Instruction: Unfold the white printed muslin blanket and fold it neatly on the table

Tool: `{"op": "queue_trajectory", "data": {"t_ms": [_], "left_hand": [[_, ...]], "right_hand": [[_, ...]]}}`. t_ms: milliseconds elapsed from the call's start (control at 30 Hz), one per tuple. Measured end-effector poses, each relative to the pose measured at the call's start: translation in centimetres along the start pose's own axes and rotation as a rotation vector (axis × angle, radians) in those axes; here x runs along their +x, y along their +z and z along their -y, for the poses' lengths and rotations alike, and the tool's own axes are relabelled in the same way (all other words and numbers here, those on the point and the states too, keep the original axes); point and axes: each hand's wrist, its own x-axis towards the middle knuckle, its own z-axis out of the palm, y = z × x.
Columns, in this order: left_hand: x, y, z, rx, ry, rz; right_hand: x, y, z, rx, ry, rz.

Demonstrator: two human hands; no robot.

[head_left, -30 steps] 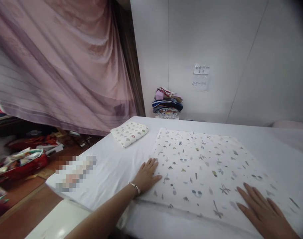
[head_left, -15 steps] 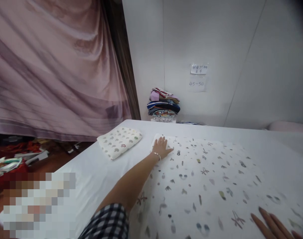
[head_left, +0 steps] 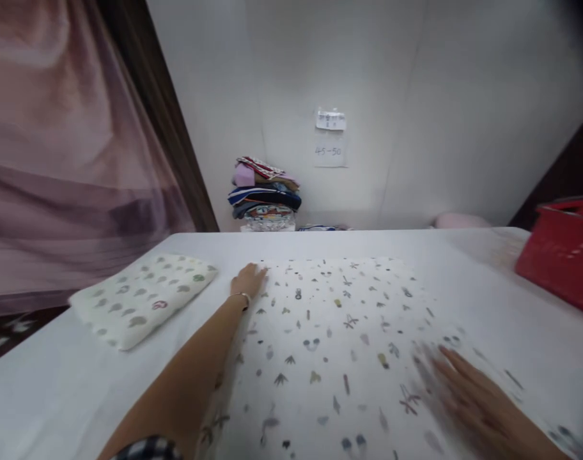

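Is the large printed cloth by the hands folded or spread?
Spread: the large printed cloth lies flat across the white table, the left hand near its far-left corner. Whether it is doubled over, I cannot tell.

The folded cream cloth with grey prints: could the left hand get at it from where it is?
Probably yes: the left hand lies at the far-left corner of the spread white printed cloth, and nothing visible stands between it and the folded cream cloth.
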Motion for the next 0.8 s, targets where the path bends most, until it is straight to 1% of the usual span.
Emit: {"op": "queue_trajectory", "data": {"t_ms": [67,100,167,233,300,367,400,500,600,700,800], "left_hand": [[0.7,-0.5,0.1,-0.023,-0.031,-0.042],[1.1,-0.7,0.1,-0.031,-0.042,-0.055],[1.9,-0.9,0.2,-0.038,-0.049,-0.064],[2.8,-0.9,0.2,-0.034,-0.040,-0.059],[3.7,-0.9,0.1,-0.018,-0.021,-0.054],[4.3,-1.0,0.2,0.006,0.016,-0.063],[4.5,-1.1,0.4,0.020,0.042,-0.076],[4.1,-1.5,1.0,0.058,0.151,-0.140],[2.7,-1.5,2.0,0.082,0.295,-0.195],[1.2,-1.2,3.1,0.088,0.429,-0.218],[0.2,-1.1,3.9,0.091,0.494,-0.231]], "right_hand": [[3.6,-2.2,1.2,-0.003,-0.003,0.038],[5.8,-2.8,1.7,0.003,0.003,0.029],[10.7,-3.0,2.5,0.008,0.011,0.035],[15.6,-2.1,2.9,0.019,0.023,0.072],[20.0,-0.5,3.1,0.025,0.026,0.081],[23.3,1.1,3.1,-0.014,0.020,0.079],[24.5,1.9,3.0,-0.049,0.021,0.075],[26.1,3.8,2.5,-0.146,0.047,0.061],[26.2,5.1,1.6,-0.166,0.048,0.044],[26.0,5.7,0.9,-0.211,0.051,0.054],[26.1,6.0,0.5,-0.251,0.054,0.050]]}}
